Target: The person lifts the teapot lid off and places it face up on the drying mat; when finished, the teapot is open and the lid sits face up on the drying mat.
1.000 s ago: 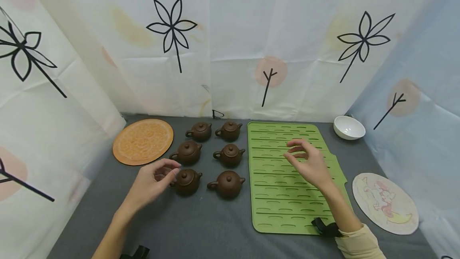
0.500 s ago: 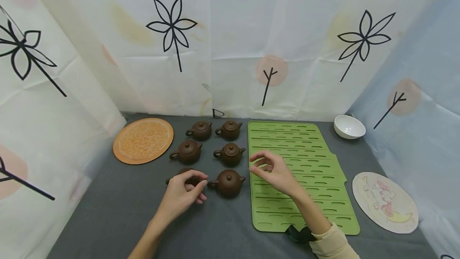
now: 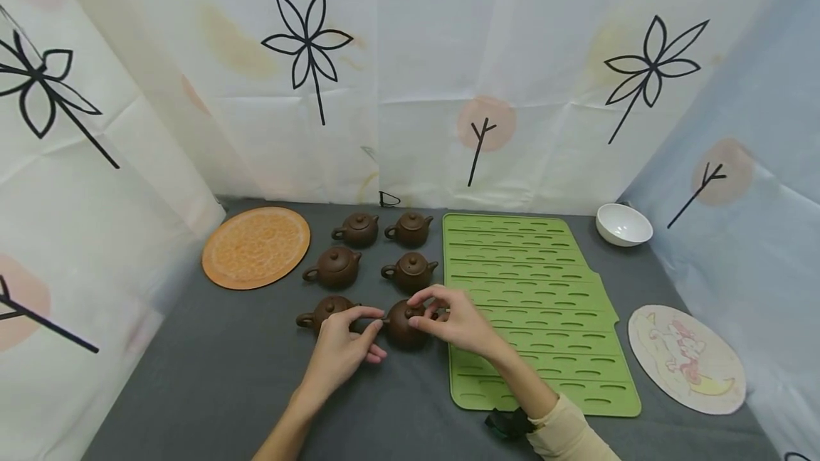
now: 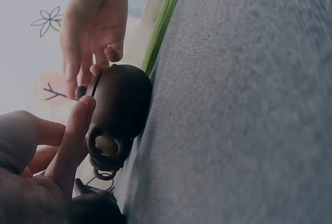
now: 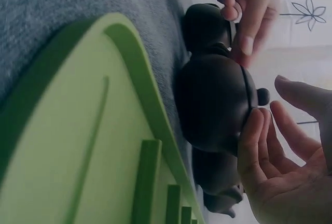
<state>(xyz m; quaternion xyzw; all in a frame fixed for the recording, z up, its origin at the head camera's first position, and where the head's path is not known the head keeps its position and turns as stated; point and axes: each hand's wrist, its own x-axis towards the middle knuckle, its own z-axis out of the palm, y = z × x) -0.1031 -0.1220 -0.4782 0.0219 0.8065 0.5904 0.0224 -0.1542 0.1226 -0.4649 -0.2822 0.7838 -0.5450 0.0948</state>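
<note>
At the front right of a group of small dark brown teapots, one teapot (image 3: 405,337) stands upright between both hands. The left hand (image 3: 341,347) reaches in at its handle side, thumb and fingers apart; in the left wrist view one fingertip overlaps the pot's shoulder above the bare handle loop (image 4: 98,149). From the spout side comes the right hand (image 3: 463,323), fingers loosely bent; in the right wrist view its fingertips are right at the lid's edge and the thumb is apart from the knob (image 5: 263,96). Behind the left hand, another teapot (image 3: 328,308) is partly hidden.
Several more teapots, such as this one (image 3: 410,270), stand in rows behind. A green ridged mat (image 3: 532,290) lies to the right, an orange round mat (image 3: 256,247) back left. A white bowl (image 3: 623,225) and an oval printed mat (image 3: 685,358) are at far right.
The left hand has moved right, past the front left teapot, to the front right one. The right hand has come left and down from over the green mat to the same pot.
</note>
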